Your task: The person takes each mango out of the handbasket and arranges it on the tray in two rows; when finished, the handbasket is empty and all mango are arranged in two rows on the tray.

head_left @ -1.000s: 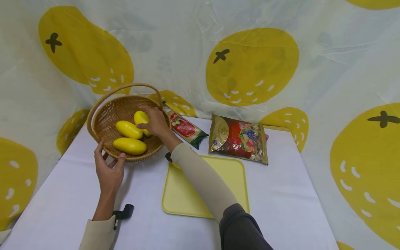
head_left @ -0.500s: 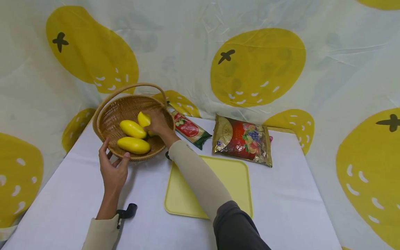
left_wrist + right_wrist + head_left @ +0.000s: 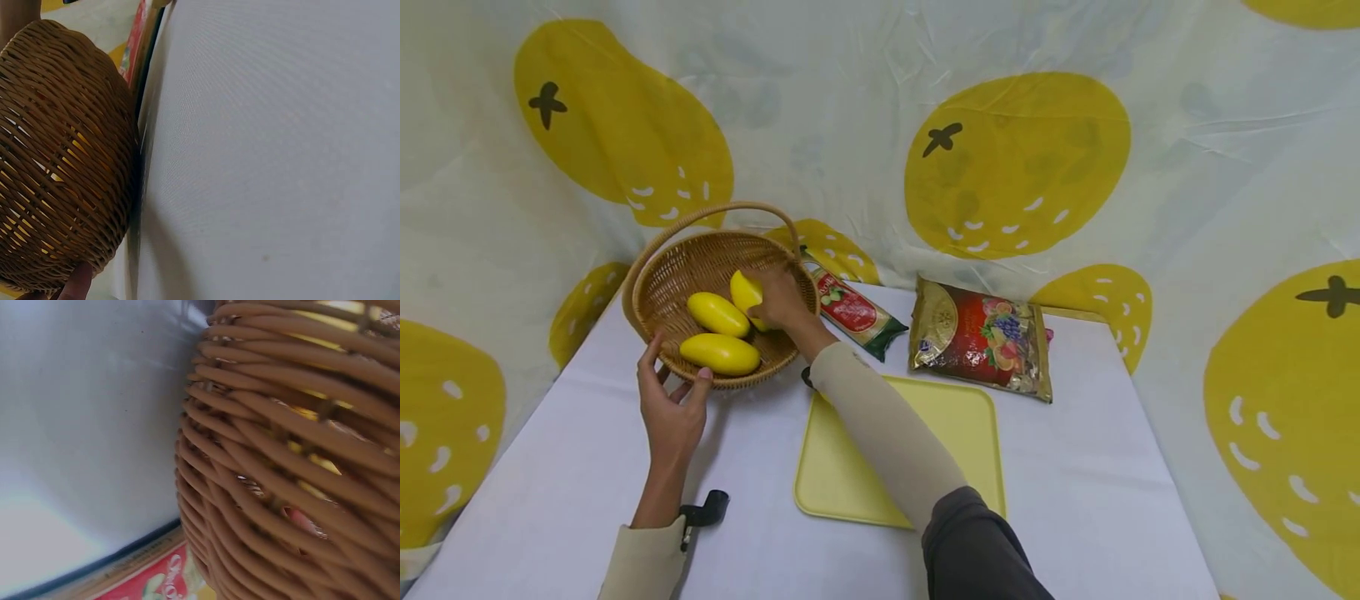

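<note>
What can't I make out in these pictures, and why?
Head view: part of the yellow fruit in the right hand, which covers it.
Head view: the middle of the tray; the right sleeve crosses it.
Head view: what the pink thing is; the red bag hides most of it.
Left wrist view: most of the left hand; the bottom edge cuts it off.
Right wrist view: what the basket holds; its wall leaves only blurred glimpses.

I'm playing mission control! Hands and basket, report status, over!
Left fingers hold basket. Right fingers around one yellow fruit inside. Two more yellow fruits nearby; nothing else seems in the way.
</note>
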Tool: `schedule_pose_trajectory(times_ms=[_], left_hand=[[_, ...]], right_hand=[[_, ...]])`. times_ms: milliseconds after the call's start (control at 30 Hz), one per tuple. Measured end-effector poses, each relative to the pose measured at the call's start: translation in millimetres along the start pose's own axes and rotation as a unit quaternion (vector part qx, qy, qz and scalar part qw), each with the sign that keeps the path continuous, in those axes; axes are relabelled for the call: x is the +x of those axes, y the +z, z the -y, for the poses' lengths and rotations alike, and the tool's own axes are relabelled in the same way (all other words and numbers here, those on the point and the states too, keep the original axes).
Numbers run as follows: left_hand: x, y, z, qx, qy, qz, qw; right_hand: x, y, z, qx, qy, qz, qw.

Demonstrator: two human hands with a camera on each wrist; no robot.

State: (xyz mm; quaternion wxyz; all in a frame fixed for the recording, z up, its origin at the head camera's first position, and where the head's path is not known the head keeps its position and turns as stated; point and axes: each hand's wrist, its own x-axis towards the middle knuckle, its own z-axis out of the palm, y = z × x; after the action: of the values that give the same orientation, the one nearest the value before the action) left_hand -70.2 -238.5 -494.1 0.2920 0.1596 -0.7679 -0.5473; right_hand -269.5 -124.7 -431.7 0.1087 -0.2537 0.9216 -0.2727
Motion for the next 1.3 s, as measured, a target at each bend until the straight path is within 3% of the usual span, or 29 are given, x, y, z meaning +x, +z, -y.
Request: schedule_pose_trajectory(times_ms=[233, 400, 600, 800, 1067, 1300], left_hand=[[-6.2, 0.7, -23.9, -0.017, 0.007, 0.001, 0.9998], [-2.3, 1.5, -8.1, -0.016, 0.010, 0.002, 0.9998], [1.1, 0.9, 8.3, -0.008, 0.017, 0.006, 0.9998], [1.6, -0.4, 9.3, -0.008, 0.021, 0.006, 0.9997], [0.8, -0.6, 8.5, -0.009, 0.018, 0.002, 0.9998], [0.7, 0.7, 9.2, -0.002, 0.008, 0.003, 1.0000]], right_hand=[[-13.0, -10.2, 1.1, -0.034, -0.049, -0.007, 0.9982], [-24.9, -16.8, -1.0, -0.043, -0.079, -0.025, 0.9956], [-42.8, -25.3, -5.2, -0.001, -0.109, -0.053, 0.9926], [-63.9, -37.1, -10.2, 0.038, -0.150, -0.075, 0.9852], [-89.5, -55.0, -16.8, 0.107, -0.165, -0.083, 0.9770], [-110.5, -70.1, -25.6, 0.104, -0.191, -0.074, 0.9733]])
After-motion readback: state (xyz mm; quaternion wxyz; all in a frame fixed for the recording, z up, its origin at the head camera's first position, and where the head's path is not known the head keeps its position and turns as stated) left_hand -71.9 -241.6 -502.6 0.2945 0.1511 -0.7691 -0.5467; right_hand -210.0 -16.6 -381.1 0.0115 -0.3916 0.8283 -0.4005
